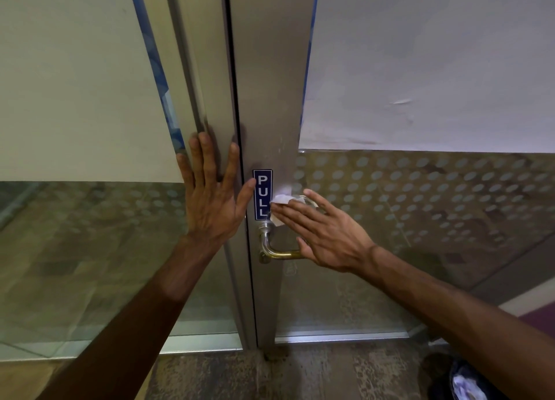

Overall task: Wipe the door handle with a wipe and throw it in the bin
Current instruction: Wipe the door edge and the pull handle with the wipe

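Observation:
A brass lever door handle (271,249) sticks out of the grey metal door stile (267,114), below a blue PULL sticker (262,194). My right hand (324,233) lies flat, fingers stretched out, and presses a white wipe (282,200) against the stile just above the handle. The palm hides the handle's right end. My left hand (211,195) is spread flat against the neighbouring frame, left of the door gap, and holds nothing. A dark bin (462,381) with white scraps inside shows at the bottom right corner, partly behind my right forearm.
Glass panels with frosted dots (420,195) flank the stile, with white sheets (435,63) covering their upper parts. Worn brown floor (300,375) lies below the door. The door's edge meets the fixed frame along a dark vertical gap.

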Motion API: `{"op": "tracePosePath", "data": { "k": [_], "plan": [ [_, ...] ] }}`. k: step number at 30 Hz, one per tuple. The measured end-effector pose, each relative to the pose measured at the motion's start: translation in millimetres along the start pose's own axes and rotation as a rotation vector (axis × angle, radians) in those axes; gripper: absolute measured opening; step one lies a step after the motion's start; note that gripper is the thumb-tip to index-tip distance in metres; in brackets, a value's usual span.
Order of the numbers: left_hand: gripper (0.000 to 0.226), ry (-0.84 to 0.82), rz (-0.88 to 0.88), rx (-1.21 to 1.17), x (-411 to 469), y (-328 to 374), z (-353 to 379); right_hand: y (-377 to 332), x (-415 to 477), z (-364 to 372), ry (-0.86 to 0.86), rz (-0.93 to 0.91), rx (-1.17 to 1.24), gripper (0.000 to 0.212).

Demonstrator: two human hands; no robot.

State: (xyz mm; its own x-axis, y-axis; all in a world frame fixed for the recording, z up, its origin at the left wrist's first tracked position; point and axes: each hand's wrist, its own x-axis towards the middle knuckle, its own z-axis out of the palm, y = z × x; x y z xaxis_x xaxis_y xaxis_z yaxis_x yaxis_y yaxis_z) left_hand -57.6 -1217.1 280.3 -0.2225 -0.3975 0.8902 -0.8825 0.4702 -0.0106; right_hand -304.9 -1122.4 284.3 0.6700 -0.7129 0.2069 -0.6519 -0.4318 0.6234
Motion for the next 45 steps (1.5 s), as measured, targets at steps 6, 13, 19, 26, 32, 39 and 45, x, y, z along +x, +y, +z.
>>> {"op": "tracePosePath", "data": {
  "k": [6, 13, 19, 26, 32, 39, 45],
  "plan": [
    [0.079, 0.003, 0.005, 0.0, 0.0, 1.0, 0.3, 34.2, 29.0, -25.5, 0.226, 0.164, 0.013, 0.069],
    [0.077, -0.01, -0.005, 0.003, -0.6, 0.0, -1.9, -3.6, 0.4, 5.2, 0.057, 0.07, 0.062, 0.079],
    [0.078, -0.032, -0.027, 0.017, 0.5, 2.4, -3.8, 14.1, 2.2, 7.3, 0.069, -0.127, -0.192, 0.07],
    [0.081, -0.037, -0.03, 0.024, -0.4, 1.0, -2.4, 30.4, 27.3, -5.6, 0.452, -0.207, -0.349, 0.034],
    [0.078, -0.024, 0.023, -0.057, -4.9, -3.9, -4.9, -12.6, 25.9, -7.8, 0.541, 0.166, 0.225, 0.024],
    [0.076, -0.076, 0.033, -0.084, -28.8, -0.1, -8.3, -93.6, 24.1, -11.9, 0.249, 0.627, 0.793, 0.023],
    [0.072, -0.097, 0.007, -0.116, -41.9, 3.3, -7.3, -104.0, 32.2, -18.4, 0.095, 0.614, 0.656, 0.022]
  ]
}}
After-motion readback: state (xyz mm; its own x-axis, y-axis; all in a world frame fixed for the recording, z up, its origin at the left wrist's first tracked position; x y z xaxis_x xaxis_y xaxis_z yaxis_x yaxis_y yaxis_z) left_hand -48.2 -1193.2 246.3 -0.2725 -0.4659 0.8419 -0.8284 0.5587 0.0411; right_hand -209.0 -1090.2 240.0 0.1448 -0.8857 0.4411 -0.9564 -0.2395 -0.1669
